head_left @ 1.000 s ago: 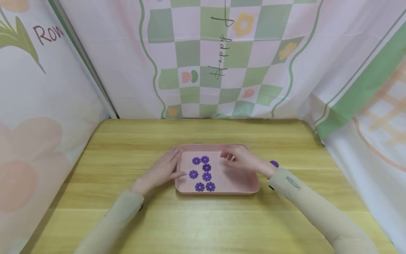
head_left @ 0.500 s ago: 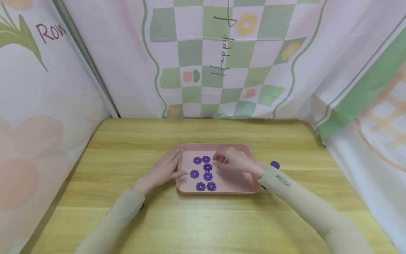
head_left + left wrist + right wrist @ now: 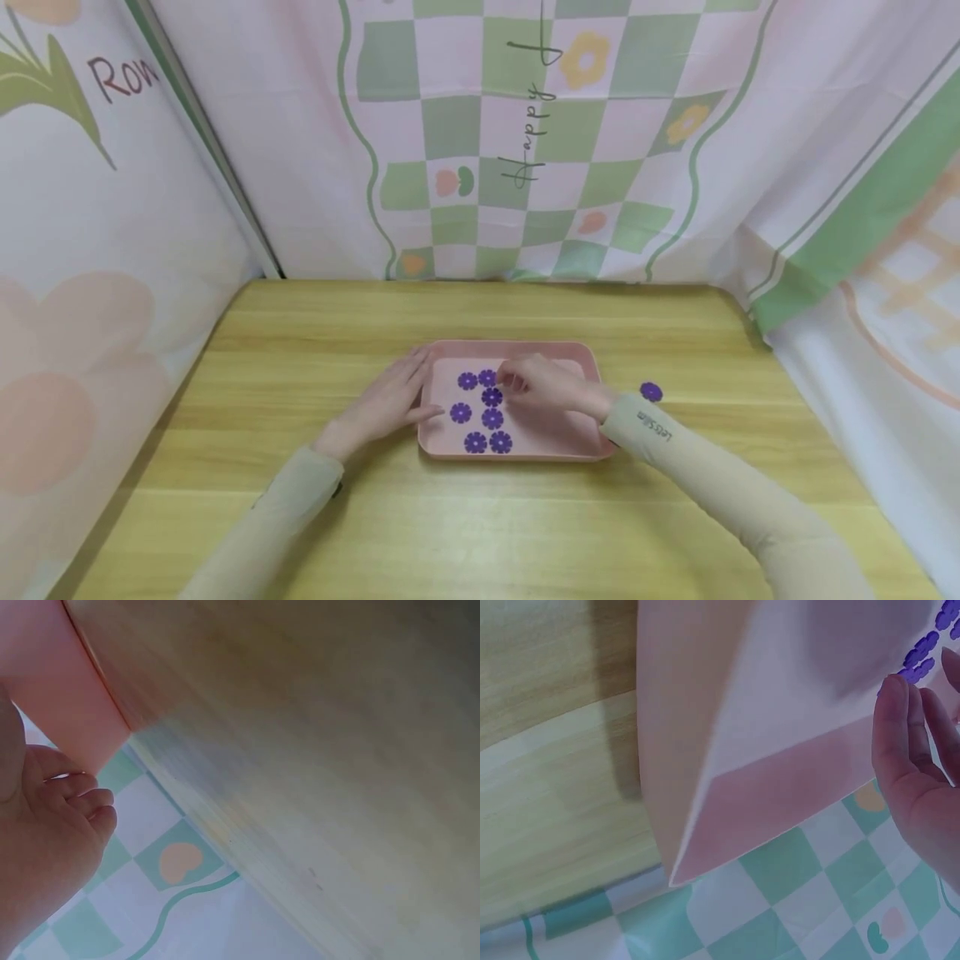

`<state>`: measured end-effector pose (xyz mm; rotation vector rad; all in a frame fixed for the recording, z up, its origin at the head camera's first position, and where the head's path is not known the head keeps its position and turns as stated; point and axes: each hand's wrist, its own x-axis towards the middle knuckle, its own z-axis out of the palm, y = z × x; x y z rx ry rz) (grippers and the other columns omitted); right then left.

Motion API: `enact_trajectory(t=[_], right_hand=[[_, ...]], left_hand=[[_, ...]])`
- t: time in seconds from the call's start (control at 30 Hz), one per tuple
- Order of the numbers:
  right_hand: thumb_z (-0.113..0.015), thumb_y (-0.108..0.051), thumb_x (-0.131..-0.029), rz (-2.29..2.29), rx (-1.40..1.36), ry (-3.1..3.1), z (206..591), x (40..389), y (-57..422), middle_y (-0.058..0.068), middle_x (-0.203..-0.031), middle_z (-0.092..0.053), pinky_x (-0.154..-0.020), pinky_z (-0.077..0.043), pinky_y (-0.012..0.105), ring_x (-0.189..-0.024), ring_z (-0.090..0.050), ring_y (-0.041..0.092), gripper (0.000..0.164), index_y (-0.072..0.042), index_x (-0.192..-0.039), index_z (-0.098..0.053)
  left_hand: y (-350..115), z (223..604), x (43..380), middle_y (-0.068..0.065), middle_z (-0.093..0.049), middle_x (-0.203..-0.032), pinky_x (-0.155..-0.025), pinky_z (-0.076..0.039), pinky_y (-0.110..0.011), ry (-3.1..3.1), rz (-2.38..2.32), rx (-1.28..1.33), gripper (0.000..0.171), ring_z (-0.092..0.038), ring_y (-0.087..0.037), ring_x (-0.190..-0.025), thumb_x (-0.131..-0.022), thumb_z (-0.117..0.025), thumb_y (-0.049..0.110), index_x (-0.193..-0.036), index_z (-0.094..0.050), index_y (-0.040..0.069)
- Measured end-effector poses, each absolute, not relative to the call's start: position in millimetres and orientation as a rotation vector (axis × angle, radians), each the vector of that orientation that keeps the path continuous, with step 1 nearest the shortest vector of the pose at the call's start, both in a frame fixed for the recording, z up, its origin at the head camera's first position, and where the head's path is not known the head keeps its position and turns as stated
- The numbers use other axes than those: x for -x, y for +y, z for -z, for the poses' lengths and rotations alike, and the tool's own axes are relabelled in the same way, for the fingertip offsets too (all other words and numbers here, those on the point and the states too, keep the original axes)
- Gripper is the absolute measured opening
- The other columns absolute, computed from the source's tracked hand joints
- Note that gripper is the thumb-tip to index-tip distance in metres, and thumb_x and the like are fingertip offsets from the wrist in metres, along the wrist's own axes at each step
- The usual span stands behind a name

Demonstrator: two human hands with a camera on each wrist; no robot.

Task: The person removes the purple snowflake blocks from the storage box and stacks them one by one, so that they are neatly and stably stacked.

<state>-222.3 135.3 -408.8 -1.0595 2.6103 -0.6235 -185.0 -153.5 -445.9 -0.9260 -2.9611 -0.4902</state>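
Several purple notched plastic discs, shaped like little flowers, lie in the left half of a shallow pink tray (image 3: 555, 437). My left hand (image 3: 382, 396) rests with extended fingers at the tray's left rim, its thumb reaching over the edge near the leftmost disc (image 3: 461, 412). Over the tray, my right hand (image 3: 542, 382) has bent fingers, with fingertips right beside the upper disc (image 3: 487, 377) and the middle disc (image 3: 492, 397). In the right wrist view its fingertips overlap the purple discs (image 3: 921, 649), thumb apart from the fingers and no disc seen between them.
Another purple disc (image 3: 651, 392) lies on the wooden table (image 3: 480, 525) to the right of the tray, close to the right forearm. Behind the table hangs a checkered curtain (image 3: 510, 133), and printed cloth walls stand at both sides.
My right hand has moved left across the tray to the discs. The disc outside the tray, partly covered by the right arm before, now shows fully. My left hand stays at the rim.
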Motion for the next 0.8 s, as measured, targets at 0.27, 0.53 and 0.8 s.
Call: enact_trajectory(t=[0.27,0.53,0.8], right_hand=[[-0.070,0.000,-0.084,0.646,1.098,2.582,404,225,132,0.015,-0.108,-0.072,-0.083,-0.062,0.028,-0.095,-0.070,0.025,0.031,0.002,-0.115,-0.067],[-0.068,0.004,-0.083,0.624,1.058,2.546,405,229,125,0.014,-0.111,-0.072,-0.087,-0.061,0.030,-0.099,-0.069,0.023,0.033,0.000,-0.116,-0.067],[-0.071,0.001,-0.082,0.589,1.056,2.534,409,230,119,0.009,-0.109,-0.072,-0.089,-0.060,0.029,-0.098,-0.067,0.018,0.034,-0.004,-0.116,-0.068]], left_hand=[[-154,446,185,-0.026,-0.022,-0.162,-0.125,-0.024,-0.053,-2.946,0.467,0.935,0.090,-0.024,-0.041,-0.151,-0.095,-0.059,0.051,-0.155,-0.020,-0.004],[-154,447,185,-0.025,-0.022,-0.162,-0.126,-0.024,-0.053,-2.953,0.447,0.931,0.092,-0.024,-0.040,-0.151,-0.095,-0.057,0.054,-0.155,-0.020,-0.004],[-154,447,185,-0.025,-0.020,-0.163,-0.126,-0.023,-0.052,-2.968,0.450,0.928,0.093,-0.024,-0.039,-0.152,-0.095,-0.055,0.056,-0.155,-0.018,-0.004]])
